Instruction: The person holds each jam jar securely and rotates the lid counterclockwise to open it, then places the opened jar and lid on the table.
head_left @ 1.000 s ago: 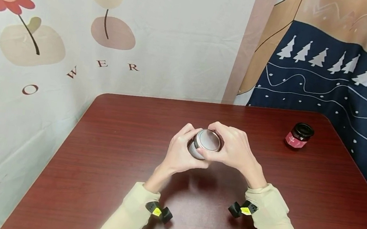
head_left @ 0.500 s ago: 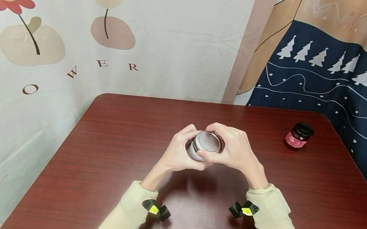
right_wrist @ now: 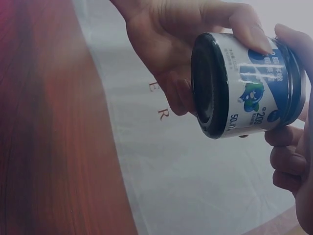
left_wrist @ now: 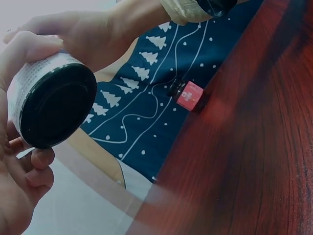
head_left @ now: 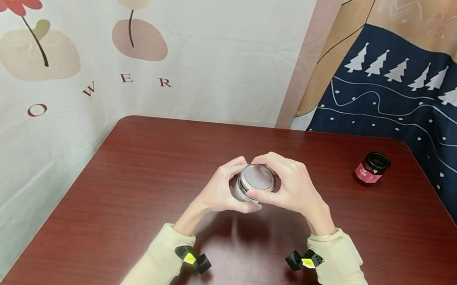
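A jar (head_left: pixel 241 193) with a silver lid (head_left: pixel 259 177) is held up above the table between both hands. Its label, white and blue with a small cartoon figure, shows in the right wrist view. My left hand (head_left: pixel 220 187) grips the jar's body, thumb on the near side. Around the lid curl the thumb and fingers of my right hand (head_left: pixel 294 187). Seen from the left wrist, the jar's dark round base (left_wrist: pixel 59 105) faces the camera, with the left hand (left_wrist: pixel 17 181) beside and below it and the right hand (left_wrist: pixel 90 36) behind.
Toward the back right of the dark red table (head_left: pixel 156 166) stands another jar (head_left: pixel 372 168) with a black lid and pink label. A pale cloth (head_left: pixel 231 56) printed with flowers and a navy cloth (head_left: pixel 372 103) with white trees hang behind the table.
The jar has come slightly down and nearer in the head view, with both hands still on it. My left forearm has shifted a little to the left. The pink-labelled jar stays put.
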Demonstrator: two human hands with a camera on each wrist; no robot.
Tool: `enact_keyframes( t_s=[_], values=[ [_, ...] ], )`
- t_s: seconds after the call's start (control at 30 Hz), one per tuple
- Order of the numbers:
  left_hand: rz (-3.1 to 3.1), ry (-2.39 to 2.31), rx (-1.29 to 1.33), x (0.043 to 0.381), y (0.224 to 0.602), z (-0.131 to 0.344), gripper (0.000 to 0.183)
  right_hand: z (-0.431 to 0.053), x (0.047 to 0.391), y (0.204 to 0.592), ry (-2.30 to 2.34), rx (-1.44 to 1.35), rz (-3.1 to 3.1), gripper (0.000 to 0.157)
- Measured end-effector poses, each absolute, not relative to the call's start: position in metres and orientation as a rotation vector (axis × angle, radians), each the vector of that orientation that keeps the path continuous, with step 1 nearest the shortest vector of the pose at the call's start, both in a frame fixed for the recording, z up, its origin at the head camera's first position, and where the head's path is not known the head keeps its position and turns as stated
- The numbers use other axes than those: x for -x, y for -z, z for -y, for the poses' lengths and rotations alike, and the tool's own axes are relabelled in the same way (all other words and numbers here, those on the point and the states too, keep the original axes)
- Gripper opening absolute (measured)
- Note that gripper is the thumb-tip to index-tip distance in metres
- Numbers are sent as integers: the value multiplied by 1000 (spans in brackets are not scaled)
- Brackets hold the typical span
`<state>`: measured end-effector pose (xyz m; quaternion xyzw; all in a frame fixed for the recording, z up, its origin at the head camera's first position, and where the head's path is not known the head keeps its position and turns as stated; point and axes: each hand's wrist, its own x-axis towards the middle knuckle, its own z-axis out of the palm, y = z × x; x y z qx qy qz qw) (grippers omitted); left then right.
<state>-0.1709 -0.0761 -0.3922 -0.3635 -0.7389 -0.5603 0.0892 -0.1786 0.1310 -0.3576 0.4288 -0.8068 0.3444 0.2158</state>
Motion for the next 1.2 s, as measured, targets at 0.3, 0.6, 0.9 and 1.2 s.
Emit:
enact_keyframes(
  t_s=[0.3,0.6,0.9,1.2],
  values=[
    [2191,1620,1027,171,392,77,43,-134,178,357,-919,-1180,2265,60],
    [2193,1479,862,172,395,76,51,-137,179,357,-916,-1072,2277,54],
    [2264,1199,695,168,395,71,65,-133,178,359,-863,-980,2322,58],
    [2290,966,585,164,395,64,60,-131,178,362,-842,-912,2382,58]
  ],
)
